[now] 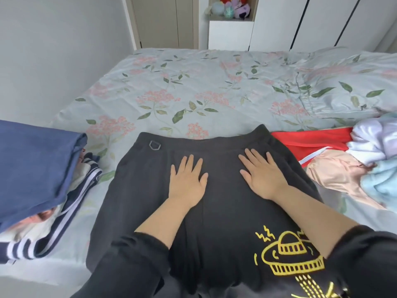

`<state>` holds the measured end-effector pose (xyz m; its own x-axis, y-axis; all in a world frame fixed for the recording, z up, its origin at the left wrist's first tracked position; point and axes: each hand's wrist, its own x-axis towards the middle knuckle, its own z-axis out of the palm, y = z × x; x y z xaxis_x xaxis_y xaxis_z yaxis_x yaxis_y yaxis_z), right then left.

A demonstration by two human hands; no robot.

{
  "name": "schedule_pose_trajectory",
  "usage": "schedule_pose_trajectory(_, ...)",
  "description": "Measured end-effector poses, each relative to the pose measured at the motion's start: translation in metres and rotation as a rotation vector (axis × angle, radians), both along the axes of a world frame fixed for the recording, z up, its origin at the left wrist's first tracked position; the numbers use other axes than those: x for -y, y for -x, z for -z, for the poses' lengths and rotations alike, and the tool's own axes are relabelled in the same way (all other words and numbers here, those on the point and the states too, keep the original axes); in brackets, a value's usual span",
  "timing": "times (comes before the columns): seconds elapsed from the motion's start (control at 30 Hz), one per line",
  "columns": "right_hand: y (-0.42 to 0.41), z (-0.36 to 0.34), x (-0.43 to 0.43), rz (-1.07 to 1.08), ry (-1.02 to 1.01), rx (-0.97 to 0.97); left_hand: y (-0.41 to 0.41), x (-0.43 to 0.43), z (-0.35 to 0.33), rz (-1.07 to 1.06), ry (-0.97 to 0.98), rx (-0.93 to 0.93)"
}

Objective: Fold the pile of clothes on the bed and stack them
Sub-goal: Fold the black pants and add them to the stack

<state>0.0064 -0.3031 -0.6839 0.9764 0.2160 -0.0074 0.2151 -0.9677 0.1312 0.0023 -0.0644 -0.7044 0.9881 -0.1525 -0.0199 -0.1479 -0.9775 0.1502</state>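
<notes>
Black trousers (219, 207) lie spread flat on the bed in front of me, waistband away from me, with a metal ring near the left of the waistband and a yellow print low on the right. My left hand (187, 179) presses flat on the cloth just below the waistband, fingers straight. My right hand (261, 175) lies flat beside it, fingers spread. To the left sits a stack of folded clothes (36, 168) with a dark blue garment on top. An unfolded pile (352, 160) of red, peach, white and light blue garments lies to the right.
The bed (193, 91) has a pale floral sheet stretching away beyond the trousers. A matching pillow (352, 82) lies at the far right. A white wall runs along the left; wardrobes and a shelf with plush toys (233, 7) stand behind the bed.
</notes>
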Motion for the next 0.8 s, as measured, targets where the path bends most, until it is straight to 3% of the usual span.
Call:
schedule_pose_trajectory(0.13,0.017,0.001,-0.006,0.030,-0.045,-0.041,0.014,0.018,-0.010,-0.095,-0.006,-0.096)
schedule_pose_trajectory(0.33,0.067,0.000,0.002,0.069,-0.190,0.004,0.099,0.067,0.002,0.104,-0.076,0.079)
schedule_pose_trajectory(0.53,0.148,0.010,0.022,0.019,-0.216,0.067,0.128,0.071,0.006,0.167,-0.075,0.105)
schedule_pose_trajectory(0.6,0.163,0.008,0.035,0.171,-0.273,0.206,0.127,0.071,0.005,0.168,-0.068,0.104)
schedule_pose_trajectory(0.67,0.170,0.002,0.052,0.465,-0.342,0.321,0.127,0.071,0.005,0.162,-0.078,0.096)
schedule_pose_trajectory(0.73,0.172,-0.005,0.068,0.731,-0.440,0.266,0.128,0.072,0.005,0.158,-0.088,0.098)
schedule_pose_trajectory(0.8,0.171,-0.011,0.078,0.801,-0.522,0.147,0.128,0.071,0.004,0.155,-0.081,0.100)
